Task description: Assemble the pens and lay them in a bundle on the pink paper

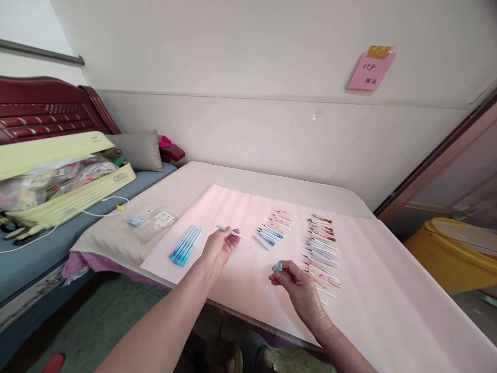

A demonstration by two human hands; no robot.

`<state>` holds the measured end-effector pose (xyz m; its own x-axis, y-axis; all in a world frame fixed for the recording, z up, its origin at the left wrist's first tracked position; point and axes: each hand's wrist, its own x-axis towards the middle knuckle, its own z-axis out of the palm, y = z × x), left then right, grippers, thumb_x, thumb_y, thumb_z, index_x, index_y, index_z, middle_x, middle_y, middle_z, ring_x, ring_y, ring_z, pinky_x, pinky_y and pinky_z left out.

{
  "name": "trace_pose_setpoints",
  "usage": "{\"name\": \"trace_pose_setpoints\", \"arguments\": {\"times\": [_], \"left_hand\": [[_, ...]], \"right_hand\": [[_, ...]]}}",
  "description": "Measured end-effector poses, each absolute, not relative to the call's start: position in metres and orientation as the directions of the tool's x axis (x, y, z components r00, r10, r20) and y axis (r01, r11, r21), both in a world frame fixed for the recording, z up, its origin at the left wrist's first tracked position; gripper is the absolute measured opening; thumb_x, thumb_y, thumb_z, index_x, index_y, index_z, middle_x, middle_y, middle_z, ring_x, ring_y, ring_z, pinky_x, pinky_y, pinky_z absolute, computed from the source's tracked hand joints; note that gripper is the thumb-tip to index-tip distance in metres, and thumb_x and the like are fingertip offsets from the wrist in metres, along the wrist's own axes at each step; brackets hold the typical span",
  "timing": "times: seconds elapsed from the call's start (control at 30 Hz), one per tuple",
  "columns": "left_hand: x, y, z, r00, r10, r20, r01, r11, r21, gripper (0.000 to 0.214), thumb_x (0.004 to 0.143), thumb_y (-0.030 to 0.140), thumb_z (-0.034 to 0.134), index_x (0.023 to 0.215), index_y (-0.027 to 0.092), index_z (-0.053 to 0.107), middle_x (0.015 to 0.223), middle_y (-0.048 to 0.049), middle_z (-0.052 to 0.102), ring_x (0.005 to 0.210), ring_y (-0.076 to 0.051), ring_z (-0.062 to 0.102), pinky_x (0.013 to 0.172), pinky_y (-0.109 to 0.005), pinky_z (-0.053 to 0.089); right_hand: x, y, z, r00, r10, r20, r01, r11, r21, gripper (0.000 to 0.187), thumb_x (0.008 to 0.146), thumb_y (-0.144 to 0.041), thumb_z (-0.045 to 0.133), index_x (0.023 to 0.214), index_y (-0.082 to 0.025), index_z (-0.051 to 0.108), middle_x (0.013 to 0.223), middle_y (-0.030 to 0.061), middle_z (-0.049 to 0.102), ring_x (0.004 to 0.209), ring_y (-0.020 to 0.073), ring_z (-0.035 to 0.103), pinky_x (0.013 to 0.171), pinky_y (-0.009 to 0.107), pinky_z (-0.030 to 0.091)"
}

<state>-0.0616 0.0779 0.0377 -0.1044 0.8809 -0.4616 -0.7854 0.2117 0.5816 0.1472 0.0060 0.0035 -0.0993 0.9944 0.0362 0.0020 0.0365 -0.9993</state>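
My left hand (219, 247) is over the pink sheet (240, 207) and pinches a thin light-blue pen (230, 231), held flat with its white tip pointing right. My right hand (297, 284) is nearer the table's front edge, fingers curled round a small teal pen cap (277, 267). A group of blue pens (186, 246) lies side by side left of my left hand. More pens and pen parts (268, 234) lie just beyond my hands. A long column of pinkish pens (321, 249) runs down the sheet next to my right hand.
Small clear packets (152, 220) lie on the beige cloth at the table's left. An open yellow suitcase (62, 194) full of items sits on a blue bench at far left. A yellow bin (454, 254) stands at right. A pink note (370, 70) hangs on the wall.
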Motion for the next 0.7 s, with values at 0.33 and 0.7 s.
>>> {"name": "trace_pose_setpoints", "arguments": {"times": [0.33, 0.7], "left_hand": [[-0.053, 0.080, 0.031, -0.126, 0.876, -0.466, -0.708, 0.250, 0.661, 0.005, 0.078, 0.003, 0.054, 0.079, 0.008, 0.054, 0.079, -0.0138, 0.064, 0.068, -0.015, 0.064, 0.061, -0.025, 0.055], [-0.052, 0.080, 0.023, -0.125, 0.880, -0.458, -0.614, 0.294, 0.733, 0.006, 0.078, 0.006, 0.056, 0.080, 0.011, 0.054, 0.080, -0.0117, 0.065, 0.071, -0.014, 0.064, 0.067, -0.025, 0.054]], "right_hand": [[0.163, -0.004, 0.017, -0.144, 0.980, 0.140, -0.024, 0.138, -0.990, 0.011, 0.081, -0.031, 0.059, 0.087, -0.022, 0.058, 0.074, 0.0008, 0.066, 0.072, 0.0149, 0.064, 0.068, 0.028, 0.052], [0.169, -0.005, 0.022, -0.129, 0.980, 0.149, 0.006, 0.151, -0.989, 0.012, 0.081, -0.031, 0.057, 0.088, -0.021, 0.058, 0.077, 0.0011, 0.064, 0.072, 0.0151, 0.063, 0.068, 0.029, 0.051]]}}
